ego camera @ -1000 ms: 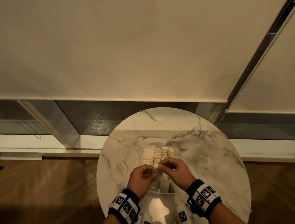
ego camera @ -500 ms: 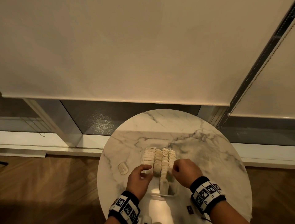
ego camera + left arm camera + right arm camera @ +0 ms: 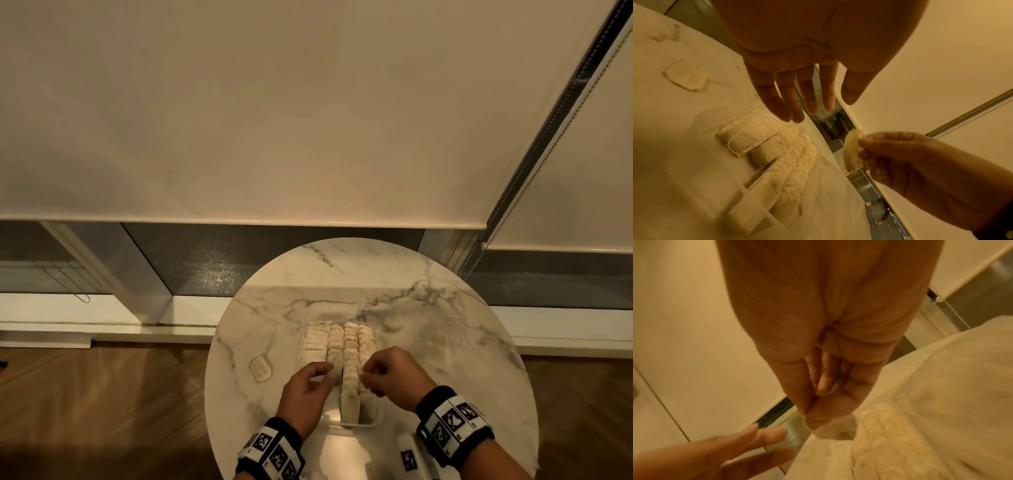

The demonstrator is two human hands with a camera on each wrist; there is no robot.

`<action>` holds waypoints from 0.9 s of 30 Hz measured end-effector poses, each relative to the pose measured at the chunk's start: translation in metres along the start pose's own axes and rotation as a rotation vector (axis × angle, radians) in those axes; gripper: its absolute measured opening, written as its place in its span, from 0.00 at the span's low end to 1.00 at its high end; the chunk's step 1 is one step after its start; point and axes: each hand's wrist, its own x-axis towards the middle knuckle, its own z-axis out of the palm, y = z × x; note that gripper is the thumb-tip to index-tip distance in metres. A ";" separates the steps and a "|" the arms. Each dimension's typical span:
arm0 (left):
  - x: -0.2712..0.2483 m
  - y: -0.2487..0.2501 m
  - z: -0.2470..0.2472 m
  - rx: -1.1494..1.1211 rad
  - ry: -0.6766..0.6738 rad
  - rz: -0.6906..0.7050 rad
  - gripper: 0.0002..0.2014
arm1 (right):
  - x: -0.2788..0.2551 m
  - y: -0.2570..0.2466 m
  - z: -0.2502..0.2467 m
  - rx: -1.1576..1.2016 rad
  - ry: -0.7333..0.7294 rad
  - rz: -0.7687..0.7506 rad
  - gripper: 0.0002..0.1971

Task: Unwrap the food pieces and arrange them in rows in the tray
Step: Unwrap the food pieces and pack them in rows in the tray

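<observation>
A clear plastic tray (image 3: 377,419) sits on the round marble table (image 3: 428,325), holding several rows of pale food pieces (image 3: 337,342). My right hand (image 3: 370,375) hovers over the tray's right rows and pinches one small pale piece (image 3: 852,151) between thumb and fingertips (image 3: 807,413). My left hand (image 3: 318,373) is just left of it over the tray, fingers (image 3: 789,104) straight and holding nothing. Paper-wrapped pieces with string (image 3: 742,139) lie in the tray's near end. One loose piece (image 3: 260,368) lies on the table left of the tray.
The table's front edge is close to my wrists, with a small marker tag (image 3: 407,459) lying near it. Behind the table are a low window, a drawn blind (image 3: 308,120) and its bead chain (image 3: 534,164). Wooden floor lies on both sides.
The hands, joined on one piece a second ago, have parted. The left hand let go and opened; the right hand keeps the piece, low over the tray's right rows.
</observation>
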 end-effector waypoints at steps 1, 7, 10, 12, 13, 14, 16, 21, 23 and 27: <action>-0.001 0.001 0.001 0.006 -0.028 0.016 0.09 | 0.000 -0.002 0.002 0.084 -0.023 -0.017 0.01; -0.005 0.010 0.007 -0.012 -0.190 0.057 0.06 | -0.001 -0.015 0.007 0.387 -0.018 -0.059 0.02; -0.005 0.012 0.005 -0.005 -0.183 0.043 0.05 | -0.002 -0.016 0.010 0.331 -0.020 -0.069 0.00; -0.004 0.012 0.003 -0.012 -0.180 0.042 0.03 | -0.001 -0.016 0.010 0.270 -0.016 -0.085 0.02; -0.003 0.012 0.003 -0.022 -0.177 0.039 0.02 | 0.000 -0.016 0.011 0.242 -0.013 -0.080 0.03; -0.003 0.012 0.003 -0.029 -0.170 0.032 0.01 | 0.001 -0.017 0.010 0.223 -0.015 -0.063 0.04; -0.001 0.010 0.002 -0.035 -0.152 0.016 0.01 | 0.005 -0.016 0.011 0.203 0.001 -0.016 0.04; 0.010 -0.005 -0.005 -0.005 -0.063 -0.055 0.08 | 0.014 0.004 -0.002 -0.091 0.396 0.146 0.07; 0.013 -0.009 -0.010 0.012 -0.035 -0.059 0.08 | 0.014 0.011 -0.009 -0.149 0.439 0.201 0.07; 0.017 -0.013 -0.016 0.013 -0.004 -0.046 0.05 | 0.012 0.000 -0.010 0.342 0.170 0.146 0.02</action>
